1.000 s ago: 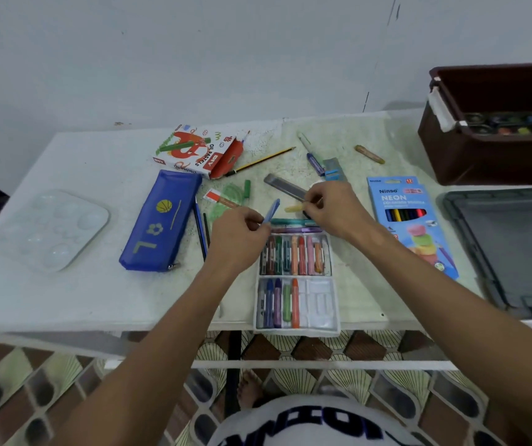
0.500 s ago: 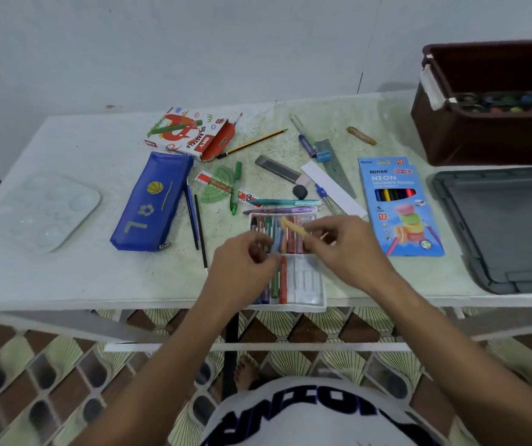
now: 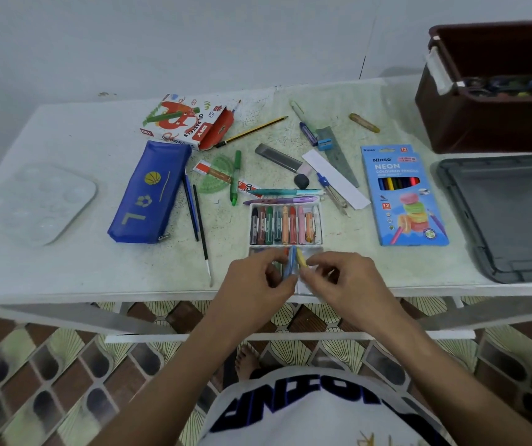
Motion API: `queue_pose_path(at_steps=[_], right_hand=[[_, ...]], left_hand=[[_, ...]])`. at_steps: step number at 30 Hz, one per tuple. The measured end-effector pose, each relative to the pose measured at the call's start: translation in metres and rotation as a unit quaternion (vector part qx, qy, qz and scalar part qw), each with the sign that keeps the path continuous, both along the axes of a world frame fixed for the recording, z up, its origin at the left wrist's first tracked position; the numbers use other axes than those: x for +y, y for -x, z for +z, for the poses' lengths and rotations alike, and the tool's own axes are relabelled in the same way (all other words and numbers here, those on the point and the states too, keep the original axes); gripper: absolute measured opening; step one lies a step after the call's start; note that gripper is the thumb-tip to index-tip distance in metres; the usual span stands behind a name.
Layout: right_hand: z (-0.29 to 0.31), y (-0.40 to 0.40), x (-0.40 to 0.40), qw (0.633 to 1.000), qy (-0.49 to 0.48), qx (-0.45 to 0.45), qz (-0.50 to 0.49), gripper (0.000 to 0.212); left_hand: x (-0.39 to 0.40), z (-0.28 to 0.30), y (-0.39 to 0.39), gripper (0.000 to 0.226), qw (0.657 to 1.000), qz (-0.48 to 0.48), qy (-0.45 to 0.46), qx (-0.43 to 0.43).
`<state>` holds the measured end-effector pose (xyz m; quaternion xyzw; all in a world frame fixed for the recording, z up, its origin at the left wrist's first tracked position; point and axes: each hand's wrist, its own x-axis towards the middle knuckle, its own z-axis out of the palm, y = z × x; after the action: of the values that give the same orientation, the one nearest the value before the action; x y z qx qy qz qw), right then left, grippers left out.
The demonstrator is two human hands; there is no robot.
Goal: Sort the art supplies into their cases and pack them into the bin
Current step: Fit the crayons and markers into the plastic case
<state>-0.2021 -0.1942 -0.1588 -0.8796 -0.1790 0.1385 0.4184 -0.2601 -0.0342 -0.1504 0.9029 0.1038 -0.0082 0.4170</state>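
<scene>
A clear pastel tray (image 3: 319, 220) lies at the table's front edge, its upper row full of coloured oil pastels. Over its lower row, my left hand (image 3: 255, 284) pinches a blue pastel (image 3: 291, 262) and my right hand (image 3: 341, 284) pinches a yellow pastel (image 3: 301, 259). Both hands hide most of that lower row. The oil pastel box (image 3: 187, 122) lies open at the back. A blue pencil case (image 3: 150, 191) sits left of centre, and a blue coloured-pencil box (image 3: 401, 194) lies to the right. The brown bin (image 3: 489, 91) stands at the back right.
Loose pencils, pens, a brush, a protractor, rulers, a sharpener and an eraser are scattered behind the tray. A grey lid (image 3: 509, 217) lies at the right edge. A clear paint palette (image 3: 39, 201) rests at the far left.
Both hands have come toward the table's front edge, from behind the tray to over its lower row, carrying the blue and yellow pastels.
</scene>
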Motion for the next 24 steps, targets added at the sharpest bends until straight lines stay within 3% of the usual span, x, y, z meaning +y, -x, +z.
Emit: queue_pose_path(at_steps=[14, 20, 24], right_hand=[[0.001, -0.014, -0.010, 0.991, 0.056, -0.006, 0.123, 0.037], [-0.001, -0.014, -0.009, 0.994, 0.046, -0.024, 0.101, 0.039], [-0.003, -0.016, -0.009, 0.987, 0.100, -0.046, 0.119, 0.043]], left_hand=[[0.014, 0.003, -0.016, 0.033, 0.991, -0.117, -0.059, 0.015], [0.018, 0.002, -0.021, 0.035, 0.985, -0.136, -0.102, 0.020], [0.017, -0.002, -0.023, 0.038, 0.980, -0.145, -0.137, 0.028]])
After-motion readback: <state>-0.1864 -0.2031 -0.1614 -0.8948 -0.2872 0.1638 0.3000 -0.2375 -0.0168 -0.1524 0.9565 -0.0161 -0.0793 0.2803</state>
